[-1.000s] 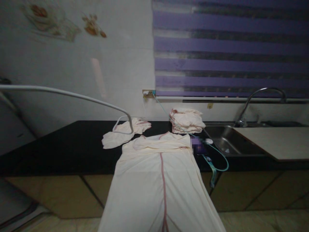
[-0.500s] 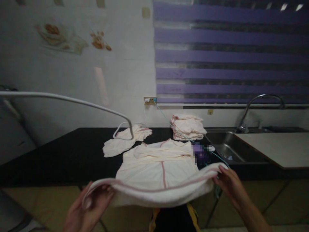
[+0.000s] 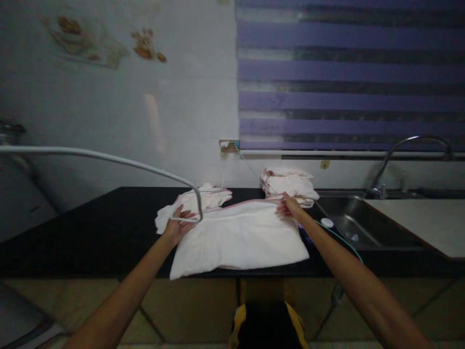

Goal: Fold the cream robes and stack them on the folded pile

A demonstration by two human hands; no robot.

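Observation:
A white cloth (image 3: pixel 240 237) with pink edging lies folded over on the dark counter, its near edge close to the counter's front. At its far left corner is my left hand (image 3: pixel 178 225), fingers stretched out towards the cloth and partly behind the bent end of a grey tube. My right hand (image 3: pixel 288 207) rests against the far right corner, thumb up and fingers loosely apart on the fabric. Behind my left hand lies another crumpled whitish cloth (image 3: pixel 165 218) with pink trim. A stack of folded cloths (image 3: pixel 290 184) sits beyond my right hand.
The grey tube (image 3: pixel 109 159) crosses from the left above the counter (image 3: pixel 83 232). To the right are a steel sink (image 3: pixel 352 220), its faucet (image 3: pixel 385 165) and a pale board (image 3: pixel 428 223). A teal cable (image 3: pixel 341 237) runs near a white round object (image 3: pixel 327 222).
My hands have moved forward from the counter's front edge, carrying the cloth's near edge over to the far side. The cloth now lies doubled, with my fingers loosened at its corners.

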